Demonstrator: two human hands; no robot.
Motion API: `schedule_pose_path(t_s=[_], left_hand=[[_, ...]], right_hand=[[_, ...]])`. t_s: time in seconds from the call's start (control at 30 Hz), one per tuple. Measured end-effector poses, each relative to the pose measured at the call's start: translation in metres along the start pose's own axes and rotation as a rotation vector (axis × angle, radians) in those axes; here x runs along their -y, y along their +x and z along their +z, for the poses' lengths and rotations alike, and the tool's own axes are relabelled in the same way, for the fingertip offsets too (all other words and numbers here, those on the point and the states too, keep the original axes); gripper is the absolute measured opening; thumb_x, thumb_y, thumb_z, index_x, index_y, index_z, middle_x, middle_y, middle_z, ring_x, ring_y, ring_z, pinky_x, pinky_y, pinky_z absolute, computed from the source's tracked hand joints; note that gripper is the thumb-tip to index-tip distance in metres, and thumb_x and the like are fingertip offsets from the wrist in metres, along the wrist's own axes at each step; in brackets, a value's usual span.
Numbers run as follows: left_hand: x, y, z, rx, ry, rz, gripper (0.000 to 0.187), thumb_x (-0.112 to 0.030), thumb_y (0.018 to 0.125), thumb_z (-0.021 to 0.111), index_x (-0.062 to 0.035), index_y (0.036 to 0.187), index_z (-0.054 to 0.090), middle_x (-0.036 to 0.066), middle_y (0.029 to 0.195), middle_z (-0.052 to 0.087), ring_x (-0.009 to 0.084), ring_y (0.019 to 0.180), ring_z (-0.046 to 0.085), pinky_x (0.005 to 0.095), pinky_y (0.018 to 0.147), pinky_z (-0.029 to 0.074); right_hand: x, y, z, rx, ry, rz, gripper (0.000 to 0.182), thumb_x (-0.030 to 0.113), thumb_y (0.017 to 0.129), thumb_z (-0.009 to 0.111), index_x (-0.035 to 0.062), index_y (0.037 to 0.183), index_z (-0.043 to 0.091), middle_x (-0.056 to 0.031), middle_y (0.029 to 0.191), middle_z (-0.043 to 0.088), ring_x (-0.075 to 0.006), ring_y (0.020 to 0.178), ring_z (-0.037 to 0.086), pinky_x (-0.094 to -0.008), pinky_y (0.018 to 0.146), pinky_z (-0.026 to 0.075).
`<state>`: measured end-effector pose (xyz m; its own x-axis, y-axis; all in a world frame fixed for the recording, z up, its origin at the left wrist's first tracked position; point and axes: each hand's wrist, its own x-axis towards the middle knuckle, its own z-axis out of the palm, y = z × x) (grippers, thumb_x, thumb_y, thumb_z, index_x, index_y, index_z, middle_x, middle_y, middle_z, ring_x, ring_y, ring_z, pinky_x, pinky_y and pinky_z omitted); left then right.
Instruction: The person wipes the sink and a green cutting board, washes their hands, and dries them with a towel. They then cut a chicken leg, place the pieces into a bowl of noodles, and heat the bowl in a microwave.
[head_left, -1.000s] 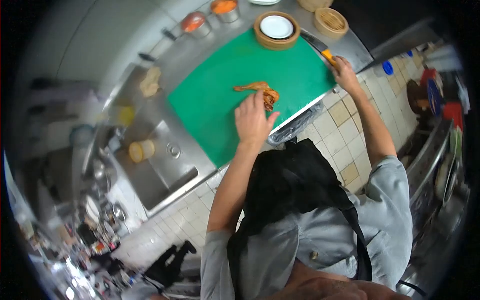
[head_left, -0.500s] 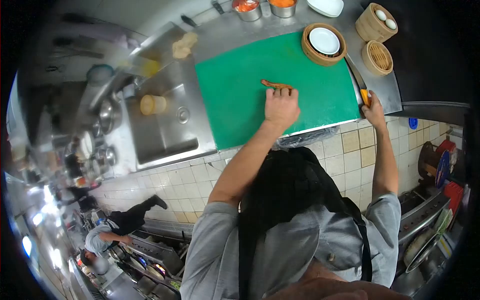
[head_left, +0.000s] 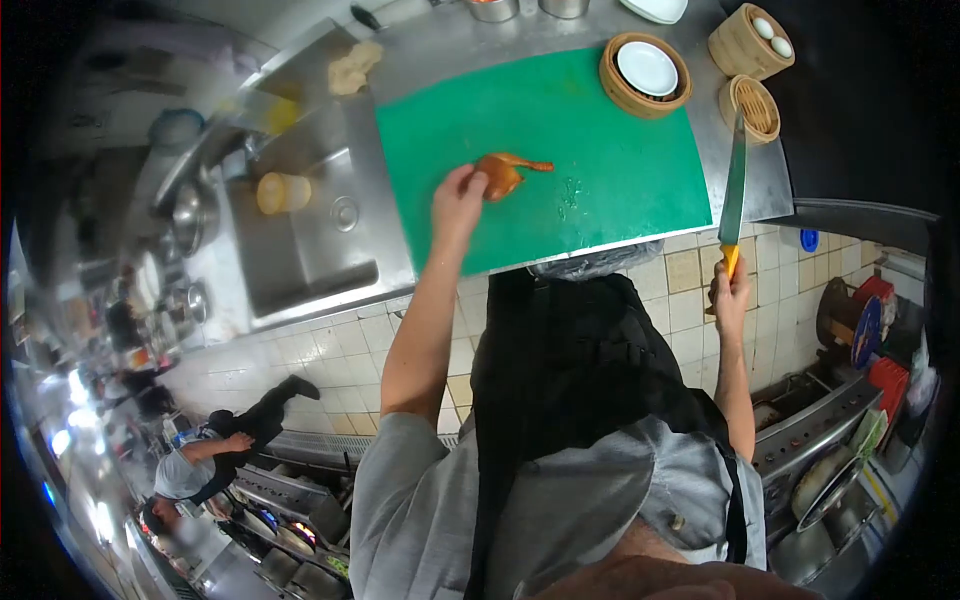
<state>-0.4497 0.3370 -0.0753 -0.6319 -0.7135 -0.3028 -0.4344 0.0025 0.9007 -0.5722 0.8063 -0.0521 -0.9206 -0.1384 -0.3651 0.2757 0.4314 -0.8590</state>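
Left hand (head_left: 458,197), fingers closed on the roast poultry piece (head_left: 503,172) on the green cutting board (head_left: 620,170); its long axis runs rightward from the hand. Right hand (head_left: 729,291), well apart off the bench, fingers clamped on the cleaver (head_left: 735,190)

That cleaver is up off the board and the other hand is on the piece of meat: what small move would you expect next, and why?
Probably bringing the cleaver in over the roast meat on the green board. The right hand holds it by the orange handle, off the board's right edge, blade pointing away. The left hand grips the meat, so it looks steadied for a cut.
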Motion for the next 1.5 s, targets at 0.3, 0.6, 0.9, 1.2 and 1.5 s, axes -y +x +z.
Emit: schedule_pose_path(t_s=[0.3, 0.6, 0.9, 1.2, 1.5], left_hand=[[-0.026, -0.022, -0.017, 0.148, 0.477, 0.099, 0.079, -0.045, 0.077, 0.077, -0.0044, 0.139, 0.052, 0.022, 0.129, 0.061, 0.0347, 0.118, 0.06, 0.0404, 0.099, 0.049], [-0.016, -0.037, -0.019, 0.098, 0.518, 0.325, 0.084, -0.042, 0.075, 0.08, -0.001, 0.141, 0.049, 0.02, 0.131, 0.058, 0.0275, 0.093, 0.066, 0.0366, 0.083, 0.053], [-0.026, -0.02, -0.003, 0.013, 0.723, 0.547, 0.071, -0.044, 0.081, 0.073, -0.0076, 0.138, 0.052, 0.019, 0.138, 0.055, 0.036, 0.122, 0.057, 0.0494, 0.101, 0.044], [-0.025, 0.013, 0.017, 0.198, 0.976, 0.77, 0.019, -0.034, 0.085, 0.071, -0.0165, 0.092, 0.077, 0.01, 0.091, 0.07, 0.0277, 0.095, 0.064, 0.0526, 0.106, 0.031], [-0.028, 0.014, 0.025, 0.202, 1.027, 0.785, 0.017, -0.033, 0.081, 0.074, -0.0214, 0.092, 0.078, 0.007, 0.091, 0.071, 0.0251, 0.096, 0.064, 0.0504, 0.106, 0.031]], right_hand=[[0.051, -0.034, 0.112, 0.176, -0.336, -0.611, 0.043, 0.01, 0.1, 0.056, -0.0002, 0.14, 0.043, -0.0139, 0.11, 0.064, -0.0226, 0.095, 0.064, -0.0327, 0.081, 0.051], [0.105, -0.051, 0.18, 0.285, -0.315, -0.593, 0.045, 0.009, 0.098, 0.054, 0.0015, 0.14, 0.037, -0.0302, 0.111, 0.061, -0.0477, 0.102, 0.061, -0.0477, 0.083, 0.05], [0.059, -0.024, 0.185, 0.501, -0.756, -0.322, 0.041, 0.022, 0.097, 0.051, 0.0043, 0.132, 0.037, -0.0272, 0.087, 0.068, -0.0461, 0.078, 0.067, -0.0541, 0.068, 0.052], [0.059, -0.051, 0.195, 0.49, -0.645, -0.395, 0.03, 0.015, 0.092, 0.051, 0.0009, 0.116, 0.04, -0.0302, 0.094, 0.065, -0.0488, 0.09, 0.065, -0.0548, 0.075, 0.051], [0.029, -0.032, 0.203, 0.47, -0.629, -0.437, 0.033, 0.016, 0.091, 0.055, 0.0013, 0.116, 0.039, -0.0299, 0.088, 0.064, -0.0495, 0.087, 0.064, -0.0553, 0.071, 0.049]])
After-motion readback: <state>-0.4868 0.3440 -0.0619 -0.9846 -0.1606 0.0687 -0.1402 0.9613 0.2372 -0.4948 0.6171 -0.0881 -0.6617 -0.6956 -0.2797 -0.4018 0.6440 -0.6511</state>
